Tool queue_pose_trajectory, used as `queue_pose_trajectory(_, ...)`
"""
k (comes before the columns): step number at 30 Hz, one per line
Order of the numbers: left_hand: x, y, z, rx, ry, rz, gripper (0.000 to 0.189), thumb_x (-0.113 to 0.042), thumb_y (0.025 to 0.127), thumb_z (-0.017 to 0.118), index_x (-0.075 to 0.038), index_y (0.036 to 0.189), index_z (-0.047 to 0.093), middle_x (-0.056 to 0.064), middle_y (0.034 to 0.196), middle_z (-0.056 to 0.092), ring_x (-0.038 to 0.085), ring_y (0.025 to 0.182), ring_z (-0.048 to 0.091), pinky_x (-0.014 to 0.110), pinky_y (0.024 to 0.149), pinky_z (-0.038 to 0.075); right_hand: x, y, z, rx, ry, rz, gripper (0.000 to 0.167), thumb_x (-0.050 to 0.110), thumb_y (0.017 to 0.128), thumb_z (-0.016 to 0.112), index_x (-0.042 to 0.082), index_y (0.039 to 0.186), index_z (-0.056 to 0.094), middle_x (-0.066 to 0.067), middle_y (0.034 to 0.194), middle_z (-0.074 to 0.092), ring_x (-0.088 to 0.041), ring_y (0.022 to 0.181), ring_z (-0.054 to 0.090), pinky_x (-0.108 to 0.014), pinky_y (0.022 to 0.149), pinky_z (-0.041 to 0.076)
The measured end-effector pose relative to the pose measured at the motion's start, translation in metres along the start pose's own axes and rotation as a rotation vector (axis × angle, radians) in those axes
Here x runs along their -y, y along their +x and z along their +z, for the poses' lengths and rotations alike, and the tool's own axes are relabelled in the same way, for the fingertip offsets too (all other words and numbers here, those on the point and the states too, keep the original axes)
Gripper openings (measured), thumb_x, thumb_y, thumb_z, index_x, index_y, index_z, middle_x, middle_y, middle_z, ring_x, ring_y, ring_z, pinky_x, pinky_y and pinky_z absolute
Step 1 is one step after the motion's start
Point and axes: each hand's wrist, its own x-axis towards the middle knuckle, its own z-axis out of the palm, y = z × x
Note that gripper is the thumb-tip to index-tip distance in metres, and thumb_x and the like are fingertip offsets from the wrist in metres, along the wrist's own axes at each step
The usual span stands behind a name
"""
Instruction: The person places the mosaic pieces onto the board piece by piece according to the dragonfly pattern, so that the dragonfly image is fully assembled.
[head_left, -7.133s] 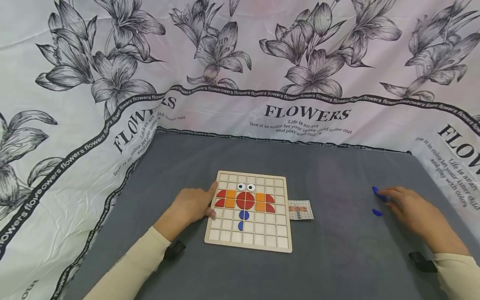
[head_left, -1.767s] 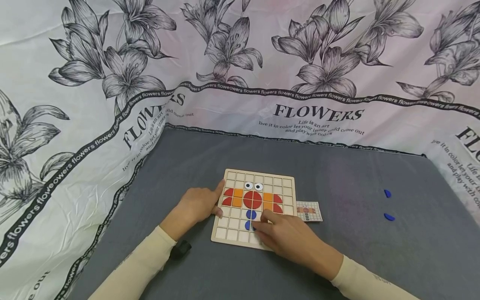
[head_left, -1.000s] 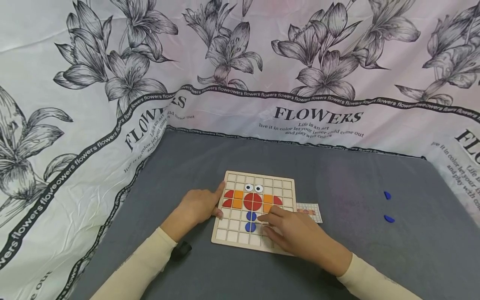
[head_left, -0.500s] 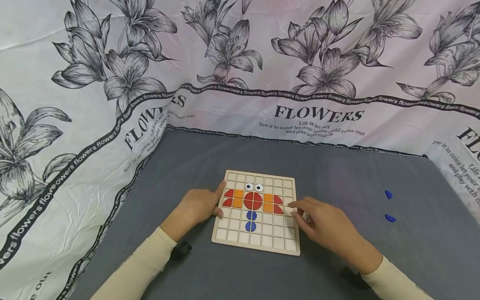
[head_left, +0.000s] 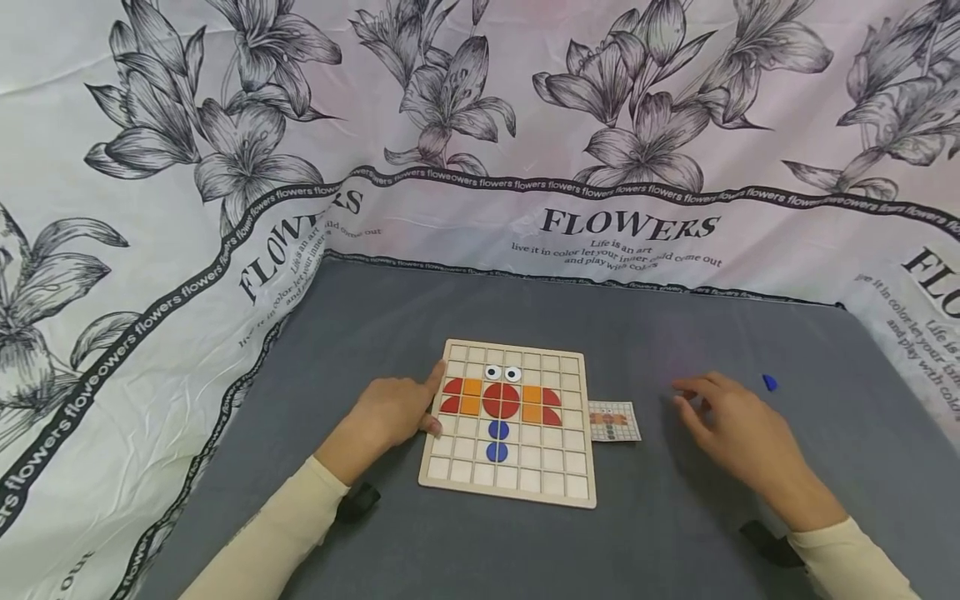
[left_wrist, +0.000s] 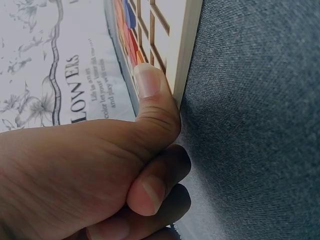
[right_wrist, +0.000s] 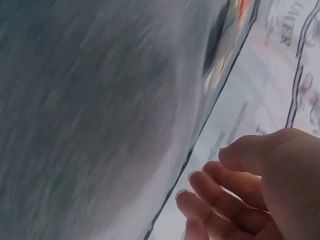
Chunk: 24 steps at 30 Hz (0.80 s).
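A square wooden grid board point(head_left: 551, 460) lies on the grey cloth, bearing a figure of red, orange and blue pieces with two eye pieces. My left hand point(head_left: 384, 414) holds the board's left edge, its thumb over the rim in the left wrist view. Two full blue circles point(head_left: 498, 430) stand in a column below the red circle point(head_left: 501, 401). Over the cloth on the right, my right hand point(head_left: 738, 429) holds nothing, its fingers loosely bent. A loose blue half-circle piece point(head_left: 769, 382) lies just beyond that hand.
A small printed pattern card point(head_left: 614, 422) lies against the board's right side, showing a similar figure. The grey cloth point(head_left: 525, 308) covers the work surface. A white flower-printed curtain point(head_left: 450, 221) bounds it at the back and sides.
My right hand set a blue half beside the lower one, making a second circle. It then left the board rightward toward the loose pieces, one of which is now out of sight. Left hand stays.
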Motion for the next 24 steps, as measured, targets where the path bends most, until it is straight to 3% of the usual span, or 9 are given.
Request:
queue_pose_trajectory(4, 0.000, -0.001, 0.001, 0.002, -0.011, 0.013, 0.098, -0.048, 0.091, 0.075, -0.010, 0.168, 0.028, 0.003, 0.067, 0.058, 0.021, 0.070, 0.057, 0.039, 0.068, 0.048, -0.025, -0.003, -0.001, -0.026, -0.032, 0.010, 0.032, 0.010, 0.092, 0.080, 0.004, 0.123, 0.075, -0.018, 0.116, 0.069, -0.041, 0.099, 0.069, -0.059, 0.069, 0.054)
queue_pose_trajectory(7, 0.000, -0.001, 0.000, 0.001, -0.014, 0.014, 0.098, -0.048, 0.091, 0.075, -0.010, 0.168, 0.028, 0.002, 0.065, 0.057, 0.021, 0.068, 0.057, 0.039, 0.066, 0.047, -0.047, -0.002, -0.004, -0.019, -0.056, 0.029, 0.037, 0.003, 0.091, 0.077, -0.003, 0.127, 0.070, -0.027, 0.125, 0.064, -0.051, 0.108, 0.062, -0.066, 0.077, 0.049)
queue_pose_trajectory(15, 0.002, -0.001, 0.000, 0.000, -0.010, 0.009, 0.098, -0.049, 0.091, 0.074, -0.011, 0.169, 0.028, 0.003, 0.067, 0.058, 0.020, 0.069, 0.057, 0.039, 0.067, 0.048, -0.096, -0.003, -0.008, 0.116, -0.066, 0.134, 0.039, -0.004, 0.095, 0.068, -0.011, 0.132, 0.062, -0.036, 0.133, 0.055, -0.059, 0.116, 0.054, -0.069, 0.080, 0.046)
queue_pose_trajectory(20, 0.002, 0.000, 0.001, -0.007, -0.012, 0.017, 0.098, -0.049, 0.091, 0.074, -0.010, 0.169, 0.028, 0.002, 0.064, 0.056, 0.021, 0.067, 0.056, 0.038, 0.064, 0.046, -0.111, -0.006, -0.008, 0.110, -0.046, 0.135, 0.037, -0.007, 0.093, 0.066, -0.010, 0.130, 0.064, -0.036, 0.129, 0.056, -0.059, 0.110, 0.056, -0.067, 0.076, 0.046)
queue_pose_trajectory(24, 0.002, 0.000, 0.001, -0.005, -0.014, 0.011, 0.098, -0.050, 0.091, 0.073, -0.010, 0.169, 0.028, 0.002, 0.065, 0.057, 0.021, 0.068, 0.056, 0.038, 0.065, 0.047, -0.119, -0.005, -0.010, 0.091, -0.030, 0.143, 0.038, -0.010, 0.093, 0.065, -0.009, 0.131, 0.064, -0.037, 0.130, 0.053, -0.060, 0.112, 0.054, -0.070, 0.081, 0.044)
